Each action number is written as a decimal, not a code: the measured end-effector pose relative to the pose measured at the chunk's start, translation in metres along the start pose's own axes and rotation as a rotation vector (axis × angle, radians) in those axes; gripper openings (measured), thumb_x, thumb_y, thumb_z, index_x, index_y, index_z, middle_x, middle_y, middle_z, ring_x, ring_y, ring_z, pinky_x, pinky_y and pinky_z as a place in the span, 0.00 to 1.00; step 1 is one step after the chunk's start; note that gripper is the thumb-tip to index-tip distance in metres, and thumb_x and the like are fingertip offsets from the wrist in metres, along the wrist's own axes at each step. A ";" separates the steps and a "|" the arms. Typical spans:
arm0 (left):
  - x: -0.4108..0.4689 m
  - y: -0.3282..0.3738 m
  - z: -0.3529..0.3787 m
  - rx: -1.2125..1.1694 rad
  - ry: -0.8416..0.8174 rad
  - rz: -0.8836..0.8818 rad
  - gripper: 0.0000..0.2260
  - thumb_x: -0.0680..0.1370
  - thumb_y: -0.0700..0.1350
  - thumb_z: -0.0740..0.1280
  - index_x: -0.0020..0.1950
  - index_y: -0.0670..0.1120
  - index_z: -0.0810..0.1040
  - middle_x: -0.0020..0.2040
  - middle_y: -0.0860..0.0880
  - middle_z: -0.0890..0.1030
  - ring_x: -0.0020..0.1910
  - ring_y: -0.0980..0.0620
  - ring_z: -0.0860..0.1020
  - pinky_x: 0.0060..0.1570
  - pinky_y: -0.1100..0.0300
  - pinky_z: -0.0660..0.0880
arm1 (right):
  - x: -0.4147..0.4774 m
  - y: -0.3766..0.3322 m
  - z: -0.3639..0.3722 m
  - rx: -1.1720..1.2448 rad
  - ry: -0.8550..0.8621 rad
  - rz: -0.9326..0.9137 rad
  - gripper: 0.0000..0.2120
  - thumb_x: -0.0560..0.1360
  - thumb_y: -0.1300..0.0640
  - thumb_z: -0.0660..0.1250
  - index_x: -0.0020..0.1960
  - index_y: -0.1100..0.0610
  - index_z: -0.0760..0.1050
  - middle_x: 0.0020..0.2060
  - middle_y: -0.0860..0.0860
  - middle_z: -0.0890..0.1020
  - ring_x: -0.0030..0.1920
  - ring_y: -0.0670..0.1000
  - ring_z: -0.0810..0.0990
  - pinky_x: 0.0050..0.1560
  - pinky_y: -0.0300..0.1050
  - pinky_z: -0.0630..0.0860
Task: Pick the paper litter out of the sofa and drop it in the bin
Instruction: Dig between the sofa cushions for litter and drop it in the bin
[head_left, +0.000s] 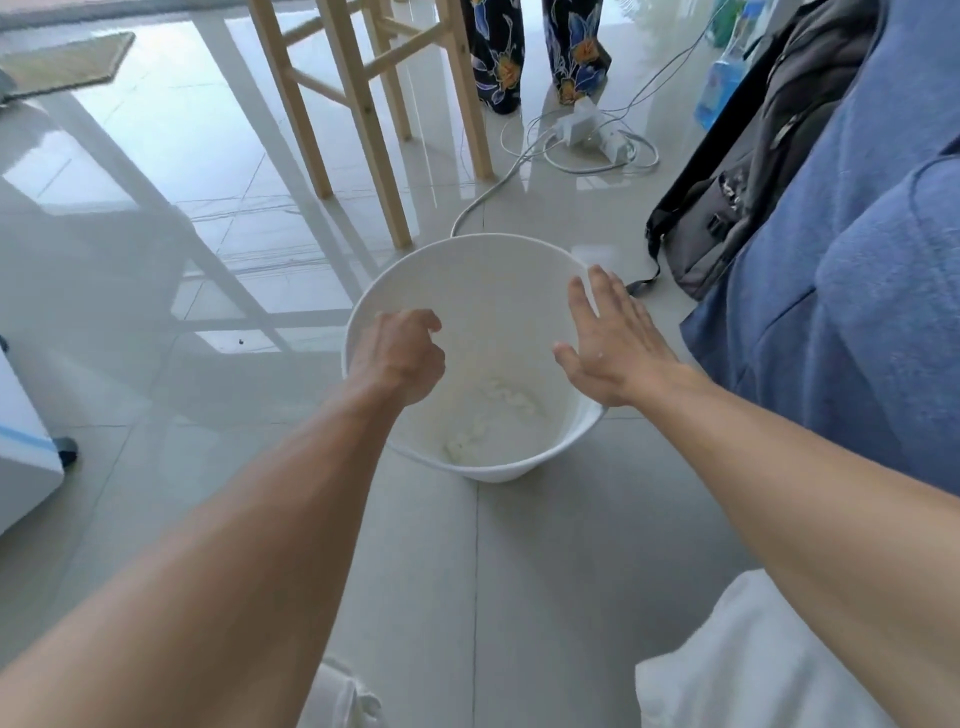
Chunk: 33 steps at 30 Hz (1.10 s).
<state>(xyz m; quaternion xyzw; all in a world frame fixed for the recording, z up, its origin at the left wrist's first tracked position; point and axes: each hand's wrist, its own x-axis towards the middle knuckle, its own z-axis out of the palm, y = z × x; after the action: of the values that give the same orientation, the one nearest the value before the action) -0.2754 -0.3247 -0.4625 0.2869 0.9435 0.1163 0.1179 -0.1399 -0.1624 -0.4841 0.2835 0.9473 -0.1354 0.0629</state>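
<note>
A: Where is the paper litter (496, 405)?
B: We see it lying at the bottom of the white bin (467, 280).
A: And our hands?
B: At the rim's 9 o'clock our left hand (397, 358) is curled; what it holds, we cannot tell. At 3 o'clock our right hand (613, 348) has its fingers spread. The sofa (857, 322) lies beyond, at 3.

Tiled floor (182, 260) — bin (467, 270), backpack (727, 208), power strip (592, 132).

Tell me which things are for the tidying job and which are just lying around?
For the job: bin, paper litter inside it, sofa, left hand, right hand.
Just lying about: backpack, power strip, wooden stool.
</note>
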 end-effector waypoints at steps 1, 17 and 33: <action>0.004 0.000 0.010 0.000 -0.023 -0.002 0.19 0.77 0.41 0.63 0.68 0.50 0.75 0.66 0.45 0.76 0.65 0.43 0.72 0.63 0.55 0.68 | 0.001 0.001 0.001 0.008 0.003 -0.003 0.35 0.81 0.47 0.55 0.79 0.58 0.41 0.78 0.56 0.40 0.78 0.54 0.39 0.76 0.51 0.42; 0.023 0.016 0.067 0.242 -0.508 0.023 0.26 0.79 0.60 0.57 0.74 0.49 0.66 0.73 0.45 0.67 0.72 0.43 0.65 0.70 0.50 0.64 | 0.003 0.008 0.013 0.009 -0.027 0.005 0.32 0.82 0.49 0.51 0.79 0.56 0.40 0.78 0.56 0.38 0.77 0.54 0.37 0.75 0.51 0.41; 0.008 0.035 -0.061 0.287 -0.061 0.092 0.28 0.81 0.61 0.52 0.78 0.48 0.59 0.77 0.43 0.60 0.77 0.43 0.53 0.73 0.41 0.50 | 0.000 -0.012 -0.084 -0.086 -0.022 0.021 0.32 0.81 0.41 0.49 0.79 0.53 0.45 0.78 0.56 0.47 0.78 0.56 0.44 0.74 0.60 0.45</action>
<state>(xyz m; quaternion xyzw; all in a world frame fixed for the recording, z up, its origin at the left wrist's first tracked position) -0.2816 -0.3011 -0.3958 0.3470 0.9324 -0.0235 0.0987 -0.1497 -0.1478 -0.4011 0.2887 0.9485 -0.0972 0.0867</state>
